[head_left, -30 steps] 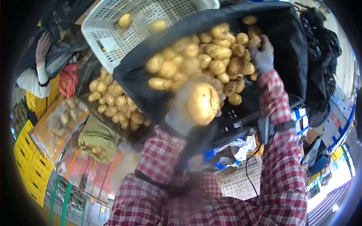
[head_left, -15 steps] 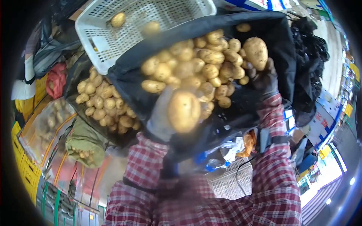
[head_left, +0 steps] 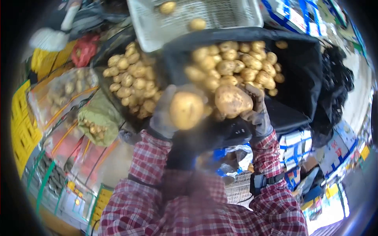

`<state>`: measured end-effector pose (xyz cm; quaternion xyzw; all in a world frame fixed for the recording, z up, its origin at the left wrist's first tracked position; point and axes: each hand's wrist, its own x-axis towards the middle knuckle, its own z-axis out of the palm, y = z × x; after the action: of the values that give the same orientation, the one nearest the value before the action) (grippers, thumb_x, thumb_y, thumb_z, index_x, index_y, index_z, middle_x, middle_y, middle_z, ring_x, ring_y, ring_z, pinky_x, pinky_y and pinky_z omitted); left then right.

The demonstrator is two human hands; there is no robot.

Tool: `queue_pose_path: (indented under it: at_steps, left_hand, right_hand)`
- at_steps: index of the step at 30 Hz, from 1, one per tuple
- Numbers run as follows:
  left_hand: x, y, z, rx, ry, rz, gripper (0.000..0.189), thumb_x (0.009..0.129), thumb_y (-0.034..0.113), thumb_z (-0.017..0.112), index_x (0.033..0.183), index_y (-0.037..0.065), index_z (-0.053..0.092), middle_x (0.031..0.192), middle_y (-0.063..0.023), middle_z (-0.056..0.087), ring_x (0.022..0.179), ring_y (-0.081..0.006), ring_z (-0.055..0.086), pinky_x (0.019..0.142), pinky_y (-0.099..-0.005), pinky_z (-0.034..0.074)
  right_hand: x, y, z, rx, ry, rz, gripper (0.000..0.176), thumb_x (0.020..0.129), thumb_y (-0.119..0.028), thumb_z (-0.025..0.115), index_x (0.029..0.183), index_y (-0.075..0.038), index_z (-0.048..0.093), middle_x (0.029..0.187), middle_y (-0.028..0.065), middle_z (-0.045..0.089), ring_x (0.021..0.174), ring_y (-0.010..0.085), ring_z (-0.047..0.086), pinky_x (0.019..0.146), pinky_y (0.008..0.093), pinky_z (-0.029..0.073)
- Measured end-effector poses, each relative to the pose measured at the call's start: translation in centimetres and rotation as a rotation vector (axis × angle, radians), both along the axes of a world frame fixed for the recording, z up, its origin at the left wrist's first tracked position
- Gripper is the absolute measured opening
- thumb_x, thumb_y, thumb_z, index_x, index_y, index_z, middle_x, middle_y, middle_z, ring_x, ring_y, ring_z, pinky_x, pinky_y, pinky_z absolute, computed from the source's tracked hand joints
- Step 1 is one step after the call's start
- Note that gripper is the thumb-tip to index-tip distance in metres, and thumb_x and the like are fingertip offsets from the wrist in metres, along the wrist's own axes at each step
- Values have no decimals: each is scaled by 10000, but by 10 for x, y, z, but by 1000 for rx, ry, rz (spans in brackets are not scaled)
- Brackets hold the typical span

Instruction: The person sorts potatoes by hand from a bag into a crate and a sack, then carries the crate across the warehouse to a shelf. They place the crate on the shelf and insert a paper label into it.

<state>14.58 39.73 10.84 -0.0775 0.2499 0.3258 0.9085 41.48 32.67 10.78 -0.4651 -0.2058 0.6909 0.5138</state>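
Note:
My gloved left hand (head_left: 162, 116) is closed around a large potato (head_left: 187, 111), slightly blurred. In my gloved right hand (head_left: 259, 114) is another large potato (head_left: 234, 102) with dark specks, gripped from its right side. The two potatoes are close together in front of my chest. Just beyond them, a heap of smaller potatoes (head_left: 249, 62) lies in a black-lined container (head_left: 291, 112). To the left, a second heap of potatoes (head_left: 132, 80) fills another dark container, partly behind my left hand.
A white perforated crate (head_left: 153, 35) with a couple of potatoes stands at the far side. At left are a green sack (head_left: 100, 116) of potatoes, a clear bag (head_left: 63, 92) and yellow crates (head_left: 25, 128). Black plastic (head_left: 336, 84) bunches at the right.
My right hand has brought its potato from the heap's far right towards me, beside the left one. My left hand keeps its potato. The view has swung, shifting the surroundings.

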Motion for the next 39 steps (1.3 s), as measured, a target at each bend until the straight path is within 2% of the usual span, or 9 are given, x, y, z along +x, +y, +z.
queue_pose_path:
  at_steps: [2, 5, 8, 12, 15, 24, 28, 31, 39]
  left_hand:
    - [-26, -14, 12, -160, 167, 8, 634, 988, 518, 359, 1360, 7, 406, 1318, -239, 512, 1167, -406, 548, 875, -616, 507]
    - [-60, -42, 18, 567, 719, -177, 592, 980, 470, 423, 1348, 8, 426, 1287, -247, 535, 1119, -360, 587, 876, -560, 528]
    - [-110, -71, -6, 369, 924, -255, 491, 963, 370, 509, 1292, 7, 483, 1246, -224, 562, 1087, -298, 607, 885, -468, 539]
    - [-150, -66, -10, 870, 1569, -377, 337, 934, 287, 578, 1124, 9, 560, 1056, -131, 619, 971, -208, 623, 829, -329, 524]
    - [-180, -80, -56, 599, 1679, -179, 377, 931, 348, 583, 1098, 11, 567, 1009, -106, 623, 932, -202, 627, 801, -328, 524]
    - [-98, -68, 48, -118, 459, -371, 672, 881, 491, 632, 1332, 18, 474, 1225, -125, 564, 1087, -243, 590, 834, -364, 539]
    - [-91, -78, 29, 723, 900, -374, 708, 822, 208, 723, 1401, 7, 369, 1413, -146, 408, 1303, -260, 424, 1053, -369, 391]
    - [-80, -69, 39, 1028, 1126, -340, 728, 800, 155, 684, 1412, -25, 331, 1395, -173, 422, 1302, -256, 408, 1110, -384, 309]
    - [-79, -69, 41, 342, 701, -247, 804, 786, 42, 703, 1458, 36, 263, 1343, -125, 452, 1227, -228, 474, 1040, -361, 406]
  right_hand:
    - [-27, -5, 0, -77, 106, 18, 833, 631, -34, 586, 1435, -73, 371, 1403, 148, 458, 1287, 277, 464, 985, 328, 455]
    - [-60, -16, 1, -220, 385, 109, 830, 600, 10, 537, 1414, -79, 405, 1392, 141, 472, 1221, 256, 521, 809, 224, 493]
    - [-98, -20, 8, -228, 374, 200, 774, 610, 49, 546, 1370, -52, 440, 1382, 133, 478, 1215, 249, 512, 899, 267, 469]
    - [-127, -19, 13, -377, 459, 261, 682, 671, 8, 636, 1332, -22, 468, 1324, 123, 517, 1182, 228, 518, 945, 294, 445]
    - [-132, -23, 6, -394, 331, 330, 676, 656, 30, 652, 1309, -11, 483, 1262, 107, 547, 1126, 196, 531, 910, 286, 460]
    - [-139, -25, 9, 148, -196, 510, 724, 739, -8, 710, 1388, -26, 391, 1384, 111, 445, 1256, 203, 459, 1056, 331, 377]
    - [-139, -19, 19, 24, -351, 406, 809, 770, 14, 670, 1468, -40, 265, 1355, 138, 464, 1208, 220, 501, 1015, 324, 424]
    - [-139, -27, 10, -248, 147, 213, 748, 761, 4, 701, 1417, -40, 346, 1369, 127, 460, 1157, 189, 532, 980, 310, 453]
    - [-139, -27, 18, -108, 163, 196, 758, 670, 194, 614, 1363, -52, 428, 1397, 108, 422, 1268, 191, 444, 979, 309, 450]
